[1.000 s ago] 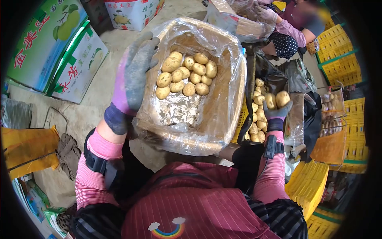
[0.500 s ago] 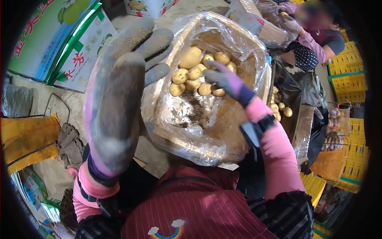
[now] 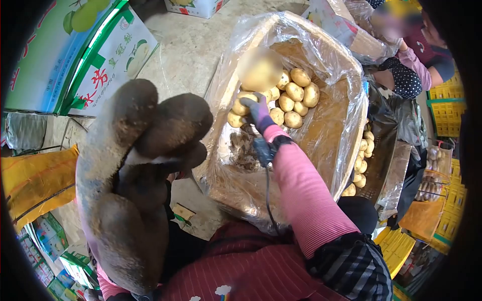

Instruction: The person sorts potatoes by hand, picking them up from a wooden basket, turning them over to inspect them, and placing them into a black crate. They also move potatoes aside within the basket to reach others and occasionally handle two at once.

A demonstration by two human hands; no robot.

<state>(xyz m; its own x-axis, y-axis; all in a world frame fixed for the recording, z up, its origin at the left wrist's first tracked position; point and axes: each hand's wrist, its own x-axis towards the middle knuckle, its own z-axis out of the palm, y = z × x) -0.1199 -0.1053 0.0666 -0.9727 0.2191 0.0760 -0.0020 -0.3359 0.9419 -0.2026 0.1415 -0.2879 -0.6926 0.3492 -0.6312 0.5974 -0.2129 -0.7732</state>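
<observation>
Head view: gloved left hand close to camera, fingers curled, grip can't tell. Gloved right hand in plastic-lined box, fingertips touching potatoes clustered toward far end; firm hold can't tell. Other potatoes right of box.

bright; glare on plastic liner; one potato blurred; edges bowed, black.
</observation>
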